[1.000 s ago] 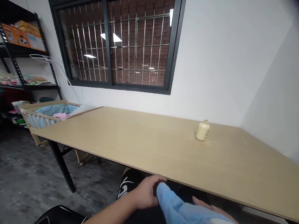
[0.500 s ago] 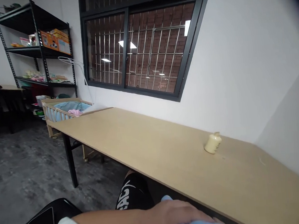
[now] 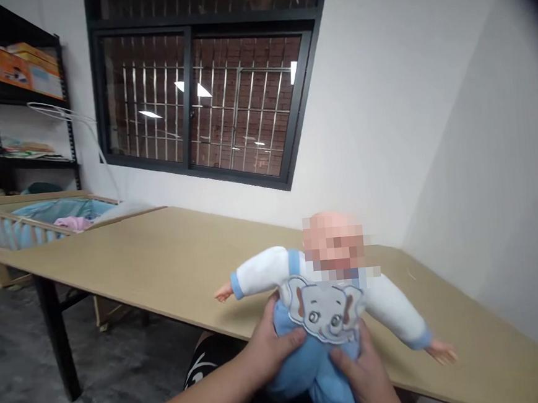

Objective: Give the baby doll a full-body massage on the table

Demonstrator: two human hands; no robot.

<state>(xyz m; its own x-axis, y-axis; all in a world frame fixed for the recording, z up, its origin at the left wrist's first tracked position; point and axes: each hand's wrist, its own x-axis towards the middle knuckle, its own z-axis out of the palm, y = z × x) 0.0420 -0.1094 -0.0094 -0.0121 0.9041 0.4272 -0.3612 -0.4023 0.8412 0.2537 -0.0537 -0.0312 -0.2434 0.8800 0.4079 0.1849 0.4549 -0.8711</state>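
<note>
A baby doll [image 3: 321,306] in a white top and blue overalls with an elephant patch is held upright over the near edge of the long wooden table [image 3: 162,259]. My left hand [image 3: 271,344] grips its waist from the left. My right hand [image 3: 364,374] grips its lower body from the right. The doll's arms stick out to both sides. The doll hides the small cream bottle seen earlier on the table.
A wooden crib [image 3: 28,217] with blue and pink cloth stands past the table's left end. Black shelving [image 3: 13,91] with boxes lines the left wall. A barred window [image 3: 205,101] is behind the table; white walls meet at the right corner.
The doll has come up from my lap below the table edge to an upright position above it, with both hands now around its body. The view has shifted.
</note>
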